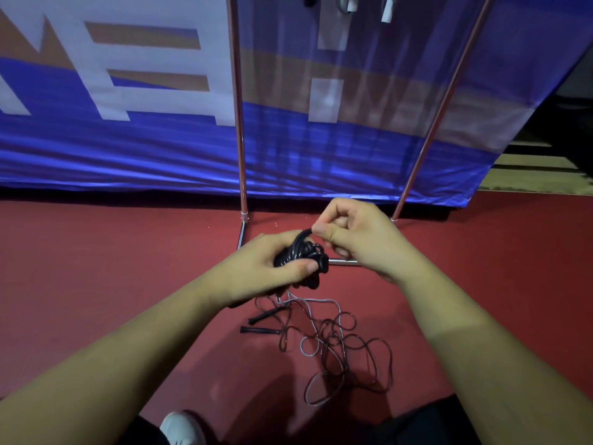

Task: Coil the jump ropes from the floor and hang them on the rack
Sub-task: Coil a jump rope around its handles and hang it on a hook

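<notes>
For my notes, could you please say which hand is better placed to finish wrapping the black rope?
Probably the right hand: it pinches the top of the black coil, which the left hand grips.

The floor (96, 268) is red. The banner (128, 149) is blue (with white and tan shapes). The coiled rope (300, 255) is black.

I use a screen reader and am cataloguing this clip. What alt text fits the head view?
A person's left hand grips a coiled black jump rope while the right hand pinches a loop at its top. Below, tangled ropes with black handles lie on the red floor, in front of a metal rack and a blue banner.
</notes>
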`<state>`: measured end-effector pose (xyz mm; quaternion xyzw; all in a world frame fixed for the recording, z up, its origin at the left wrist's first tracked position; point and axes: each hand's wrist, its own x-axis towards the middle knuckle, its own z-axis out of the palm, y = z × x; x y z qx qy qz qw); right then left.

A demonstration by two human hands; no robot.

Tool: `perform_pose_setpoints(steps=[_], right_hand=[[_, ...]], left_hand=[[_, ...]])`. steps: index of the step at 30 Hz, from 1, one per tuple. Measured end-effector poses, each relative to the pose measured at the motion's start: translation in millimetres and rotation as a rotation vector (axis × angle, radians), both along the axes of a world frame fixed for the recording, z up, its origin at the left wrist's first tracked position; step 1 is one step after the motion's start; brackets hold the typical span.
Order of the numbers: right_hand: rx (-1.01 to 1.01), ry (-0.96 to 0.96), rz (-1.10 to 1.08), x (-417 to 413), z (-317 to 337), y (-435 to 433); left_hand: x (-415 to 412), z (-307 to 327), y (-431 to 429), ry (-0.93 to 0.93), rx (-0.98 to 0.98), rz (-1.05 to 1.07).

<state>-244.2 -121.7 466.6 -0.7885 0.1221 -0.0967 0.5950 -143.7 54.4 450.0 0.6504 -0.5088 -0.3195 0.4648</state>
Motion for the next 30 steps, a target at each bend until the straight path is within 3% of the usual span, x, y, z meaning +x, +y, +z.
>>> perform_pose_setpoints(steps=[8,14,19,22,25,29,30], right_hand=[[0.221,0.040,0.030,-2.6,1.7,-1.5],[0.250,-0.006,-0.110,-4.6,-0.9,-3.0],[0.464,-0.138,-0.045,-4.8,6.3,-1.2],[0.346,-0.173,0.038,-8.5,8.9,-8.1],[0.163,-0.204,-0.018,-7.0,4.7,-9.2],[0.576,-0.281,0.022,1.1,1.9,3.6],[0.601,-0.288,0.036,2.0,1.5,5.3]], left_hand=[[-3.5,-0.8,-5.2,0.474,-0.261,0.218],[5.0,3.7,-6.4,0.568,-0.307,0.304],[8.1,6.7,-5.9,0.687,-0.270,0.310],[7.9,7.0,-6.3,0.763,-0.256,0.301],[8.6,6.1,-7.0,0.808,-0.225,0.312],[4.5,3.9,-10.0,0.787,-0.115,0.320],[4.2,2.6,-10.6,0.768,-0.095,0.325]])
